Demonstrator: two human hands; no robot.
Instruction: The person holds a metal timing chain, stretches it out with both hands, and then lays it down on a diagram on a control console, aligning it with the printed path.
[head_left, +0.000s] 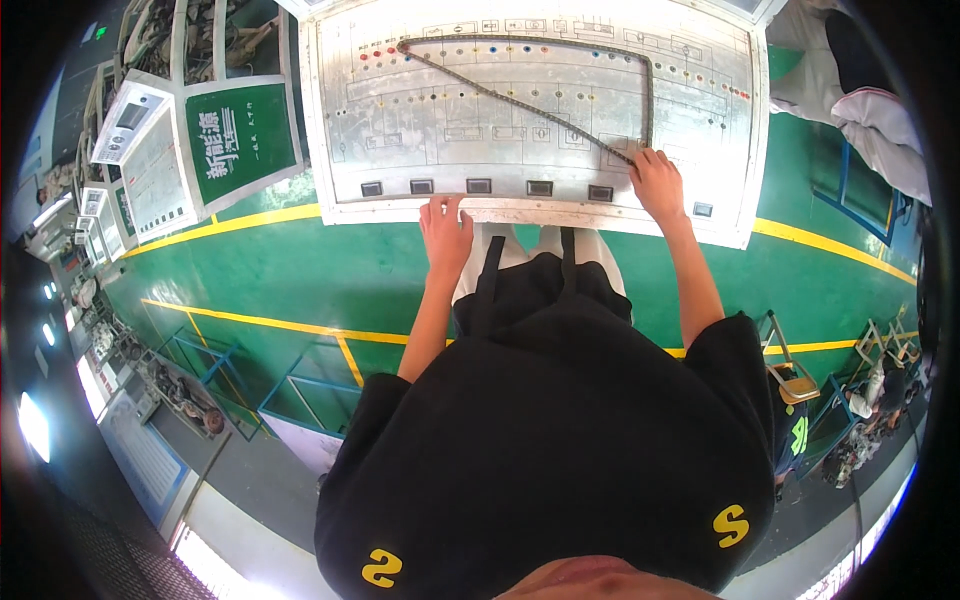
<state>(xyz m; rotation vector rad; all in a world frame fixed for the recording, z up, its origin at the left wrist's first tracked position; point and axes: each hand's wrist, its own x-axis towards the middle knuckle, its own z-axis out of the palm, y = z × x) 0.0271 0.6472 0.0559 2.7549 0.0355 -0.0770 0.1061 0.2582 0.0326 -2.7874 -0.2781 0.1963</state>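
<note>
A silver panel (400,140) printed with a wiring diagram lies in front of me, dotted with small coloured sockets. Across it runs a dark, narrow loop that looks like a chain or braided cord (520,103), forming a long triangle-like outline. Its far left bend is by the red sockets, and its near right corner reaches my right hand (657,185). The fingers of that hand are closed at this corner, hiding part of the loop. My left hand (445,232) rests at the panel's near edge with fingers partly bent, holding nothing I can see.
Several dark rectangular switches (479,186) line the panel's near side. A similar panel stand with a green board (243,135) is to the left. Yellow lines (280,325) mark the green floor. At right are a stool (795,385) and a person in pale clothing (870,115).
</note>
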